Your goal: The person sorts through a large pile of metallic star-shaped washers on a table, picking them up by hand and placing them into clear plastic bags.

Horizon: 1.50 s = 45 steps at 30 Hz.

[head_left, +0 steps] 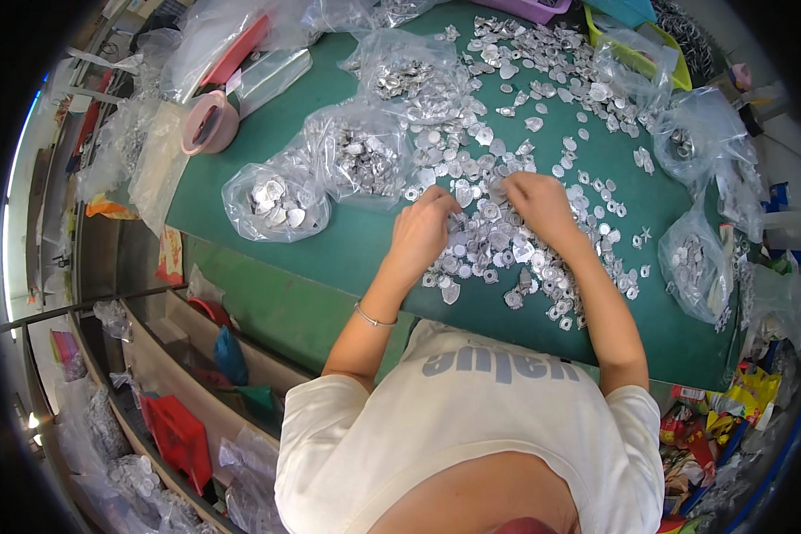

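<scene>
Small silvery metal pieces [494, 240], many round and some shield-shaped, lie in a loose heap on the green tabletop [285, 267]. At the heap's left side my left hand [424, 227] has its fingers curled down among the pieces. My right hand [538, 205] reaches into the upper middle of the heap, its fingertips bent together and pointing left. Both hands look closed, and what their fingertips hold is too small or hidden to make out. Left of my left hand stand open clear plastic bags of metal pieces, a larger one [362, 156] and a smaller one [274, 200].
Another clear bag of pieces [409, 71] lies farther back. A pink tub [211, 123] stands at the table's left edge. More pieces [543, 53] spread toward a yellow-green basket [681, 67] at the back right. Filled bags [694, 258] hang along the right edge.
</scene>
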### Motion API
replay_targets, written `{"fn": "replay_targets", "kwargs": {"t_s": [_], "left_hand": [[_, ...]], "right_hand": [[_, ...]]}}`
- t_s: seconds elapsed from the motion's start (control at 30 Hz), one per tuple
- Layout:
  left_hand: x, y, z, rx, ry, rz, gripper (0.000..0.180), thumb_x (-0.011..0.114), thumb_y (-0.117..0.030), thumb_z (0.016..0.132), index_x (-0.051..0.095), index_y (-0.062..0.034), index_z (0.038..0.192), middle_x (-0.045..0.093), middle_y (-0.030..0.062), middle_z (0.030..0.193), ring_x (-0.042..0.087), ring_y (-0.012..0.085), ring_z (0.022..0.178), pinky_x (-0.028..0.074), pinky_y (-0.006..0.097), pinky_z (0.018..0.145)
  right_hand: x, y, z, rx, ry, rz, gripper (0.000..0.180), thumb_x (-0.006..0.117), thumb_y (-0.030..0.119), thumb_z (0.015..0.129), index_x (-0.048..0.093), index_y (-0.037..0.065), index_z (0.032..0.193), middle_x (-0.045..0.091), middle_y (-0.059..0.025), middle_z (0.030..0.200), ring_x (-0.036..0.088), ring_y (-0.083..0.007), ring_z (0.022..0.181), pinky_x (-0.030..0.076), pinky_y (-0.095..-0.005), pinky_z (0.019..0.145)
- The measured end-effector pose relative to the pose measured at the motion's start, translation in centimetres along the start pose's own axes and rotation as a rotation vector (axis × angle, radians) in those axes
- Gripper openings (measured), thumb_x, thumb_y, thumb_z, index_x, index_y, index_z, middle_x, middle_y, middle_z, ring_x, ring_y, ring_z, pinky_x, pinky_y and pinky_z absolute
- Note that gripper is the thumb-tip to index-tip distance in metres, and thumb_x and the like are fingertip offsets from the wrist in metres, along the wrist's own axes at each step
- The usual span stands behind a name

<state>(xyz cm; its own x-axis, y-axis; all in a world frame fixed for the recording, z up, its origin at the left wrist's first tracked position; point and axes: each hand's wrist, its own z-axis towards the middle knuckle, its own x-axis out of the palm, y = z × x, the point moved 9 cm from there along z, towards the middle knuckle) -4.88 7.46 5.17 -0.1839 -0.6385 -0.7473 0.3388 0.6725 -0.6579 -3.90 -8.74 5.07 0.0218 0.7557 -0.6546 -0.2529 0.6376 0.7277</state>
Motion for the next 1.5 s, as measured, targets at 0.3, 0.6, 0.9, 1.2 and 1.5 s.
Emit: {"fn": "replay_targets", "kwargs": {"t_s": [0.3, 0.6, 0.9, 1.2, 1.5], "left_hand": [[1.4, 0.0, 4.6, 0.007, -0.146, -0.022, 0.025, 0.067, -0.007, 0.07, 0.061, -0.0045, 0.095, 0.054, 0.0099, 0.104, 0.058, 0.0336, 0.082, 0.047, 0.039, 0.07], [1.8, 0.6, 5.8, 0.195, -0.195, 0.07, 0.015, 0.06, -0.012, 0.078, 0.059, -0.0011, 0.089, 0.057, 0.0104, 0.089, 0.06, 0.0319, 0.069, 0.048, 0.041, 0.06], [6.4, 1.5, 1.4, -0.662, 0.297, -1.839, 0.032, 0.037, -0.013, 0.088, 0.047, 0.0078, 0.111, 0.055, 0.0214, 0.104, 0.059, 0.0265, 0.087, 0.052, 0.026, 0.054], [5.9, 0.0, -1.0, -0.84, 0.183, -1.956, 0.039, 0.039, -0.016, 0.09, 0.04, 0.0117, 0.118, 0.045, 0.0279, 0.122, 0.044, 0.0372, 0.117, 0.04, 0.045, 0.097], [7.3, -3.0, -3.5, -0.713, 0.319, -1.857, 0.038, 0.043, -0.018, 0.089, 0.045, 0.0072, 0.117, 0.051, 0.018, 0.116, 0.047, 0.0311, 0.114, 0.039, 0.045, 0.097]], "right_hand": [[1.1, -1.7, -1.0, 0.56, 0.103, 1.475, 0.023, 0.057, 0.023, 0.084, 0.058, 0.006, 0.1, 0.058, -0.0062, 0.069, 0.055, -0.0129, 0.055, 0.039, -0.0253, 0.043], [1.1, 1.4, -0.4, -0.176, 0.079, -0.404, 0.013, 0.061, 0.019, 0.078, 0.065, 0.009, 0.084, 0.059, -0.0108, 0.069, 0.06, -0.0287, 0.063, 0.046, -0.0388, 0.056], [-0.6, -3.1, -3.4, 0.543, -0.042, 1.447, 0.016, 0.046, 0.011, 0.083, 0.05, 0.002, 0.096, 0.058, -0.0161, 0.09, 0.056, -0.0206, 0.063, 0.039, -0.0254, 0.042], [0.9, -3.4, -5.0, 0.549, 0.093, 1.486, 0.023, 0.049, 0.018, 0.089, 0.055, -0.002, 0.097, 0.044, -0.0022, 0.064, 0.049, -0.0156, 0.057, 0.037, -0.0257, 0.047], [0.4, -0.5, -5.9, 0.457, -0.207, 1.382, 0.017, 0.051, 0.015, 0.089, 0.055, 0.001, 0.099, 0.053, -0.0037, 0.073, 0.052, -0.013, 0.065, 0.043, -0.0249, 0.06]]}}
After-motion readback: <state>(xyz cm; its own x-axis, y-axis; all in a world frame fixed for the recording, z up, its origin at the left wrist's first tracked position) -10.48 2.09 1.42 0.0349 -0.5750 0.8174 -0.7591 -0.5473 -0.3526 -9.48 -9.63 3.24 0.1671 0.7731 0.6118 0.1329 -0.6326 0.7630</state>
